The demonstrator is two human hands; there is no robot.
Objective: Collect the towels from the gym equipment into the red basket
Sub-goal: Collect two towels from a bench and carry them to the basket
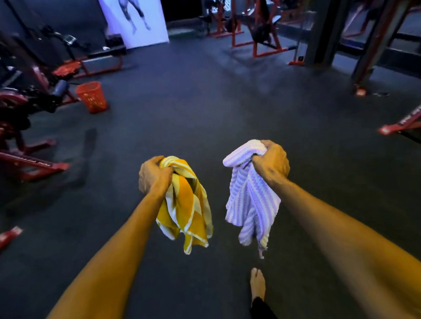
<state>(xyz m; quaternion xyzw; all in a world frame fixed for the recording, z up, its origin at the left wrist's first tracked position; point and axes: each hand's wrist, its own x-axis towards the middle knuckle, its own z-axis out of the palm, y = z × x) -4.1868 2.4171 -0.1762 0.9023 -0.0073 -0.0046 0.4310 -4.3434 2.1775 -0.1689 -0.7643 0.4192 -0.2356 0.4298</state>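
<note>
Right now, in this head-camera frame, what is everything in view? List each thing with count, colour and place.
yellow striped towel: one, yellow and white, hanging from the left hand
purple striped towel: one, lilac and white, hanging from the right hand
red basket: one, red-orange mesh, on the floor at far left beside a machine
exercise machines: several, red and black, along the left side
weight racks: several, orange frames, far right background
poster: one, white with a figure, against the back wall
floor: dark grey matting
bare foot: one, bottom centre
hands: left and right, each gripping a bunched towel
</note>
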